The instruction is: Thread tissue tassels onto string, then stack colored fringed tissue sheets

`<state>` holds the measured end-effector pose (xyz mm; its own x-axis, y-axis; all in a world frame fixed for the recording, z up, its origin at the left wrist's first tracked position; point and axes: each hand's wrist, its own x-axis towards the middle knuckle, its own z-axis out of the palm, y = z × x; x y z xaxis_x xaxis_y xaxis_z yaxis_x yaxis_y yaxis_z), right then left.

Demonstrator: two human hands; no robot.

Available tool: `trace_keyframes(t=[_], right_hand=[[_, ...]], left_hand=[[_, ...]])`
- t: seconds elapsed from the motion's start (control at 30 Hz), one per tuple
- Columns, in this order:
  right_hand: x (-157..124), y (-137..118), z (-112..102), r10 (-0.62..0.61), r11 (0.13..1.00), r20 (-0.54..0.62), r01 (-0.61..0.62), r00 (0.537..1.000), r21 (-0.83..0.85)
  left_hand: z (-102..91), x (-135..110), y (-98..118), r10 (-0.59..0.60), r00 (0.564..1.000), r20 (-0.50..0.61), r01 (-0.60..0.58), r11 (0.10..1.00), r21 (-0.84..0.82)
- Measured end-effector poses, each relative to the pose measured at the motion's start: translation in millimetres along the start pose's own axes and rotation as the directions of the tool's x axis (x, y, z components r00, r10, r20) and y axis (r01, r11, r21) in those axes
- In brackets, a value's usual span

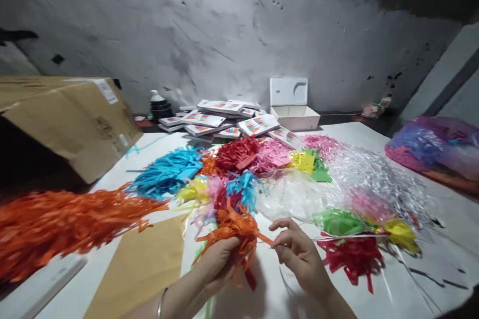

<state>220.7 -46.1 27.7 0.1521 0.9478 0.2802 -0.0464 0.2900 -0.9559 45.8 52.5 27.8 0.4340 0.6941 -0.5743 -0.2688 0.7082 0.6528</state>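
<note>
My left hand [217,258] is closed around a bunch of orange paper strips [235,229] near the table's front edge. My right hand [297,251] pinches one orange strip that sticks out of that bunch to the right. Behind the bunch lie small tufts of red, pink, blue and yellow paper [224,192]. A red tassel [352,256] and a green one [337,221] lie just right of my right hand.
A big orange fringe pile [63,224] fills the left. A blue pile [170,172], red and pink piles and clear plastic wrap [370,174] cover the middle. A cardboard box [71,119], stacked booklets [224,119], an open white box [294,109] and a bag [437,152] ring the table.
</note>
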Motion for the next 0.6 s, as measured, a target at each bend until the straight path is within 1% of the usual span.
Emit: trace_keyframes(t=[0.1, 0.17, 0.2, 0.27, 0.3, 0.33, 0.37, 0.4, 0.43, 0.47, 0.5, 0.53, 0.57, 0.6], right_hand=[[-9, 10, 14, -0.037, 0.998, -0.021, 0.036, 0.999, -0.045], [-12, 20, 19, -0.085, 0.993, -0.066, 0.079, 0.994, -0.087], [-13, 24, 18, -0.124, 0.984, -0.100, 0.110, 0.987, -0.138], [-12, 30, 12, -0.210, 0.939, -0.149, 0.157, 0.966, -0.306], [-12, 31, 7, -0.246, 0.899, -0.139, 0.173, 0.959, -0.401], [-11, 32, 2, -0.274, 0.853, -0.104, 0.192, 0.956, -0.485], [-10, 32, -2, -0.283, 0.809, -0.042, 0.215, 0.958, -0.547], [-10, 31, -5, -0.274, 0.777, 0.041, 0.246, 0.961, -0.580], [-9, 29, -6, -0.251, 0.763, 0.128, 0.278, 0.959, -0.584], [-8, 26, -5, -0.225, 0.768, 0.215, 0.309, 0.950, -0.561], [-8, 23, -3, -0.199, 0.789, 0.292, 0.329, 0.936, -0.519], [-7, 20, 0, -0.177, 0.819, 0.346, 0.333, 0.921, -0.468], [-5, 16, 4, -0.160, 0.850, 0.378, 0.322, 0.912, -0.416], [-4, 13, 8, -0.147, 0.881, 0.391, 0.300, 0.909, -0.366]], left_hand=[[-3.4, -5, -9, 0.052, 0.996, 0.071, -0.059, 0.993, 0.098], [-6.3, -9, -12, 0.066, 0.989, 0.130, -0.088, 0.981, 0.175], [-8.6, -11, -10, 0.069, 0.985, 0.158, -0.104, 0.970, 0.222], [-15.9, -13, -1, 0.085, 0.978, 0.191, -0.141, 0.943, 0.300], [-20.8, -14, 6, 0.118, 0.974, 0.192, -0.178, 0.925, 0.335], [-26.0, -15, 14, 0.189, 0.965, 0.182, -0.245, 0.893, 0.377], [-31.0, -16, 22, 0.295, 0.940, 0.169, -0.340, 0.835, 0.434], [-35.3, -18, 29, 0.430, 0.888, 0.165, -0.450, 0.737, 0.505], [-38.2, -22, 35, 0.560, 0.806, 0.191, -0.552, 0.596, 0.583], [-39.3, -26, 38, 0.651, 0.713, 0.261, -0.629, 0.428, 0.649], [-38.3, -31, 40, 0.676, 0.636, 0.371, -0.682, 0.268, 0.681], [-35.5, -37, 40, 0.627, 0.600, 0.496, -0.719, 0.152, 0.678], [-31.2, -42, 38, 0.514, 0.596, 0.616, -0.751, 0.087, 0.654], [-26.1, -47, 35, 0.366, 0.608, 0.704, -0.773, 0.070, 0.631]])
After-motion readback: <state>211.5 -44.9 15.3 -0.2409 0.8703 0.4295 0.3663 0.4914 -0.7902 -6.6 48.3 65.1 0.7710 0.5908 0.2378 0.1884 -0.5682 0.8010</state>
